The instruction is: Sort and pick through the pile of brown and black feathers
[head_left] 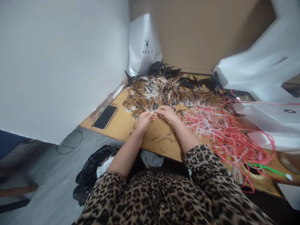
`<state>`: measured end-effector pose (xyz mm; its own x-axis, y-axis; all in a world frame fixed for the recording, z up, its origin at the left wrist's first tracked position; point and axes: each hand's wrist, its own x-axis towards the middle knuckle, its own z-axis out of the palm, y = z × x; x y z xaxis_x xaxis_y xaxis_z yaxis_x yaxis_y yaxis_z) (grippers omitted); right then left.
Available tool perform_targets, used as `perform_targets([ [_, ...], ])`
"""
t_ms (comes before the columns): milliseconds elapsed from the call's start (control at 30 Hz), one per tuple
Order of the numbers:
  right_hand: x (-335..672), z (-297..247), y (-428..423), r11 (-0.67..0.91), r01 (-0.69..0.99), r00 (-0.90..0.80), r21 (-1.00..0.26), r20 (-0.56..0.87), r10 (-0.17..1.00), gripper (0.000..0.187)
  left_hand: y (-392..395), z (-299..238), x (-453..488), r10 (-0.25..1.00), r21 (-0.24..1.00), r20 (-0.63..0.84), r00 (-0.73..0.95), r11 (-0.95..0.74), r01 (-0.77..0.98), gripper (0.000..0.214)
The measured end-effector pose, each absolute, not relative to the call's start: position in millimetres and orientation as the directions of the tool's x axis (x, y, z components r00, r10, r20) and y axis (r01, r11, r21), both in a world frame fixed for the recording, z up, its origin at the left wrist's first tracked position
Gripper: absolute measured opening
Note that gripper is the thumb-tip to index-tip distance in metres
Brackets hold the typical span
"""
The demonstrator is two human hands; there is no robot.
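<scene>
A big heap of brown, black and white feathers (168, 87) lies on the wooden table (122, 125). Both hands meet at the heap's near edge. My left hand (144, 120) is closed, its fingertips pinching a small bunch of feathers (153, 107). My right hand (167, 113) is closed too, its fingers curled onto the same bunch from the right. The fingertips of the two hands touch. Both forearms come out of leopard-print sleeves.
A black phone (105, 117) lies face up left of the hands, with thin sticks (106, 101) along the wall edge. A tangle of pink and red strips (225, 131) spreads on the right. White foam pieces (264, 65) and a white bag (143, 45) stand behind. A black plastic bag (93, 168) sits on the floor.
</scene>
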<state>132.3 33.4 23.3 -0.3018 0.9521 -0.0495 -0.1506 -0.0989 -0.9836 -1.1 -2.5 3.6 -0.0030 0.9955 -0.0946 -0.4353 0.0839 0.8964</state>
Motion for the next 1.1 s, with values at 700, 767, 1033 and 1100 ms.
perform_targets([
  [700,131.8,22.9,32.4,-0.033,-0.04,-0.25,-0.999,-0.022,0.968,0.026,-0.6,-2.0,-1.2,0.992,0.916,-0.126,0.018,0.123,-0.383,0.026],
  [767,131.8,21.5,33.6,-0.073,-0.08,-0.273,-0.994,-0.049,0.961,0.026,-0.9,-0.8,-0.9,0.992,0.92,-0.126,0.011,0.121,-0.372,0.025],
  [1033,133.3,20.3,35.9,-0.207,-0.187,-0.274,-0.96,-0.151,0.95,0.033,-3.4,4.0,0.2,0.992,0.934,-0.126,0.022,0.126,-0.334,0.026],
  [1100,132.4,20.5,34.6,-0.242,-0.231,-0.286,-0.942,-0.173,0.943,0.034,-4.0,4.9,0.4,0.991,0.933,-0.129,0.025,0.13,-0.335,0.027],
])
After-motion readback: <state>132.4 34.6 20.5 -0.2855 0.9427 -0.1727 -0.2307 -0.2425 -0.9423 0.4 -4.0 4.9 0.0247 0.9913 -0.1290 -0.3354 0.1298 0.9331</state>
